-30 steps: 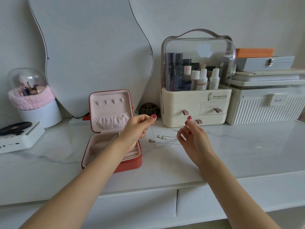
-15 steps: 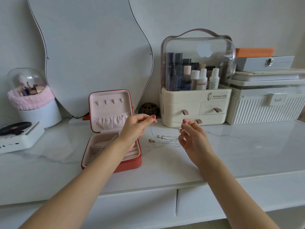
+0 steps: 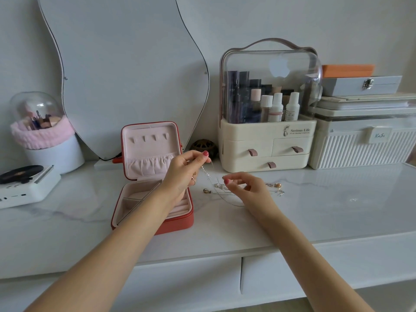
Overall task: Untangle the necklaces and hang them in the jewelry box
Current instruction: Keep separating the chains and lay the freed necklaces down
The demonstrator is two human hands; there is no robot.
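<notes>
On the white marble bench (image 3: 326, 212): tangle of thin silver chain necklaces (image 3: 221, 188), just right of the open red jewelry box with pale pink lining (image 3: 155, 176).
Left hand (image 3: 183, 171): fingers pinching one strand, lifted up from the heap.
Right hand (image 3: 249, 190): over the tangle, fingers loosely curled; whether they pinch a strand cannot be told.
Handling: light, limp, slippery, likely easy to kink or snap.
Hold: best near a clasp or a free end, with gentle pulls.
Hooks in lid (image 3: 148, 138): bare.
</notes>
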